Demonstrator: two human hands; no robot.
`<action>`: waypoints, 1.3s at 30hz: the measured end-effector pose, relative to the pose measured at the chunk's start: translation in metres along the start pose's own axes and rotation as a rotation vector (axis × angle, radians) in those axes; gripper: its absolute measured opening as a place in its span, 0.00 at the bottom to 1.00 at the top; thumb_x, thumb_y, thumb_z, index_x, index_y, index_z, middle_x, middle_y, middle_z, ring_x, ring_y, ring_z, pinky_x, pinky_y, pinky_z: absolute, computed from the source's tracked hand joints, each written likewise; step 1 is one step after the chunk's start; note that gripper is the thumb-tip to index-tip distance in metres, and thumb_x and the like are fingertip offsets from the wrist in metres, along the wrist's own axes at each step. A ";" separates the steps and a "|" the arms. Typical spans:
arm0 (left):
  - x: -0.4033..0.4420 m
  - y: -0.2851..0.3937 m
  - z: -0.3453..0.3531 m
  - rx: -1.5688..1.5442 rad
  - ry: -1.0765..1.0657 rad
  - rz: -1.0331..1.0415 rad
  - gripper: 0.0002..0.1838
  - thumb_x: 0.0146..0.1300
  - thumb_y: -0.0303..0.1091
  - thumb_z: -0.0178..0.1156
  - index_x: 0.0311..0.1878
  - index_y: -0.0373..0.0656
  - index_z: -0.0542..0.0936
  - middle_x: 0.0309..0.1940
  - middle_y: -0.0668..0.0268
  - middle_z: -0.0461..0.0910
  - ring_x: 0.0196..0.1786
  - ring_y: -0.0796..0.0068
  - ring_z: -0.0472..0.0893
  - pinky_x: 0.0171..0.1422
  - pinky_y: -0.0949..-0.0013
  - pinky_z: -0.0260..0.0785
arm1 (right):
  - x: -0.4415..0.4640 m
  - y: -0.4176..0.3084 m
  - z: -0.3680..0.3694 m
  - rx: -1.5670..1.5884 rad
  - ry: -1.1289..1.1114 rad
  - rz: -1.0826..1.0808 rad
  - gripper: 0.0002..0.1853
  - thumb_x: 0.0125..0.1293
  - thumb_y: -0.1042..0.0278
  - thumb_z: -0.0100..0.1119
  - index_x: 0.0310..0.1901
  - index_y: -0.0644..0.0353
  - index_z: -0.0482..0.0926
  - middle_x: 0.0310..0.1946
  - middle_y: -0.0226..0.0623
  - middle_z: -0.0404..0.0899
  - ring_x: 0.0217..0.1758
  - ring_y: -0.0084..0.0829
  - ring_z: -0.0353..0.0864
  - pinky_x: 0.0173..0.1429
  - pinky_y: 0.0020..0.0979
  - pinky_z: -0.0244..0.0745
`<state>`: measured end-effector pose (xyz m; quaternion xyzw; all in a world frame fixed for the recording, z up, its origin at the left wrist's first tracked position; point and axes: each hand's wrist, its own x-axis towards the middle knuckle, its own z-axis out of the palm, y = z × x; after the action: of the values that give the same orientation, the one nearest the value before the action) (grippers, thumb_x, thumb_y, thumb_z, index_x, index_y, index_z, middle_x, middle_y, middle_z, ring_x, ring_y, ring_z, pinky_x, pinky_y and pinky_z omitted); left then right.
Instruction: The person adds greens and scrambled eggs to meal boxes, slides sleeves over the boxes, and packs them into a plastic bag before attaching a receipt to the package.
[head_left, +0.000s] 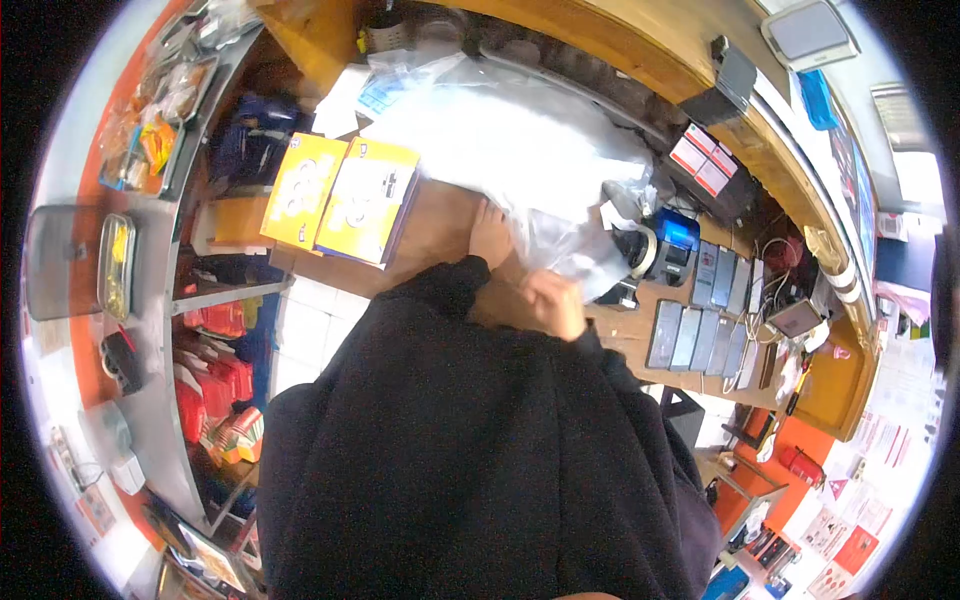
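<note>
Yellow boxes [372,200] crowd the left, a blue-topped device [674,240] and rows of phone-like slabs [688,338] fill the right, and between them clear plastic [510,140] sprawls across the table [435,225]. Left hand [491,236] reaches forward, fingers extended, by its near edge; right hand [556,302], farther right, curls there. Pinching plastic? Can't tell.

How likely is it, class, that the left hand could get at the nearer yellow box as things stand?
Probably yes: bare brown tabletop lies between the left hand and the nearer yellow box, and nothing seems to block the way.
</note>
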<state>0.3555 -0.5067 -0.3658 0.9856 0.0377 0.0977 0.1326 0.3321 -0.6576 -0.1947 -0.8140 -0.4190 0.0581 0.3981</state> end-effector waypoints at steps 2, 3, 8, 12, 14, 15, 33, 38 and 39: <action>0.000 -0.005 -0.010 -0.172 0.010 -0.002 0.16 0.57 0.34 0.50 0.45 0.35 0.75 0.57 0.52 0.63 0.62 0.54 0.59 0.68 0.53 0.43 | -0.011 -0.029 -0.003 0.075 -0.084 -0.059 0.08 0.41 0.88 0.49 0.20 0.62 0.69 0.21 0.38 0.71 0.26 0.36 0.73 0.30 0.28 0.67; 0.000 -0.011 -0.010 -0.291 0.064 0.016 0.15 0.57 0.32 0.50 0.45 0.35 0.75 0.58 0.52 0.63 0.63 0.54 0.59 0.68 0.53 0.45 | -0.016 -0.024 -0.002 0.042 0.057 0.032 0.07 0.41 0.85 0.50 0.21 0.60 0.70 0.22 0.38 0.71 0.27 0.38 0.73 0.31 0.32 0.68; -0.023 -0.017 -0.036 -1.060 -0.093 -0.280 0.12 0.58 0.31 0.52 0.41 0.35 0.77 0.60 0.55 0.62 0.61 0.57 0.63 0.64 0.60 0.55 | 0.003 0.032 -0.024 -0.246 0.465 0.312 0.31 0.46 0.59 0.67 0.48 0.66 0.64 0.48 0.53 0.64 0.52 0.49 0.64 0.56 0.39 0.61; -0.041 -0.009 -0.028 -2.189 -0.402 -0.755 0.20 0.63 0.38 0.51 0.56 0.41 0.66 0.57 0.63 0.66 0.54 0.66 0.72 0.56 0.60 0.63 | 0.002 0.114 0.031 -0.093 0.284 0.433 0.39 0.39 0.51 0.71 0.50 0.67 0.67 0.41 0.51 0.73 0.42 0.40 0.73 0.46 0.36 0.69; -0.045 0.002 -0.051 -2.279 -0.475 -0.691 0.25 0.62 0.39 0.52 0.59 0.41 0.60 0.55 0.63 0.67 0.52 0.69 0.72 0.54 0.63 0.64 | -0.004 0.105 0.052 0.024 0.071 0.559 0.31 0.41 0.53 0.70 0.43 0.66 0.72 0.36 0.46 0.76 0.34 0.35 0.74 0.38 0.35 0.70; -0.048 0.006 -0.060 -2.324 -0.515 -0.660 0.28 0.62 0.40 0.53 0.61 0.41 0.57 0.55 0.64 0.67 0.51 0.71 0.72 0.53 0.64 0.65 | -0.011 0.099 0.065 0.079 0.008 0.612 0.28 0.43 0.54 0.69 0.40 0.66 0.73 0.33 0.44 0.77 0.30 0.33 0.74 0.35 0.34 0.69; -0.052 0.005 -0.050 -3.249 -0.247 -0.367 0.50 0.47 0.78 0.30 0.66 0.50 0.51 0.65 0.56 0.52 0.64 0.55 0.57 0.66 0.49 0.50 | -0.104 -0.102 -0.048 0.257 0.462 0.329 0.08 0.52 0.72 0.56 0.35 0.65 0.77 0.44 0.42 0.72 0.47 0.42 0.72 0.55 0.39 0.65; -0.056 0.055 -0.072 -2.572 -0.426 -0.094 0.54 0.41 0.63 0.60 0.67 0.46 0.47 0.63 0.57 0.55 0.64 0.61 0.58 0.64 0.54 0.54 | -0.160 -0.101 -0.109 1.212 1.034 0.372 0.15 0.61 0.68 0.50 0.48 0.64 0.69 0.44 0.40 0.74 0.46 0.33 0.75 0.51 0.32 0.72; -0.061 0.071 -0.081 -2.511 -0.506 -0.030 0.57 0.39 0.57 0.68 0.67 0.44 0.45 0.62 0.56 0.57 0.63 0.63 0.60 0.63 0.55 0.57 | -0.166 -0.096 -0.118 1.258 1.212 0.498 0.14 0.62 0.67 0.48 0.47 0.65 0.70 0.40 0.37 0.75 0.41 0.30 0.75 0.47 0.30 0.70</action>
<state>0.2826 -0.5604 -0.2816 0.1756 -0.0950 -0.1248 0.9719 0.2151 -0.8174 -0.0883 -0.4046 0.1591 -0.0777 0.8972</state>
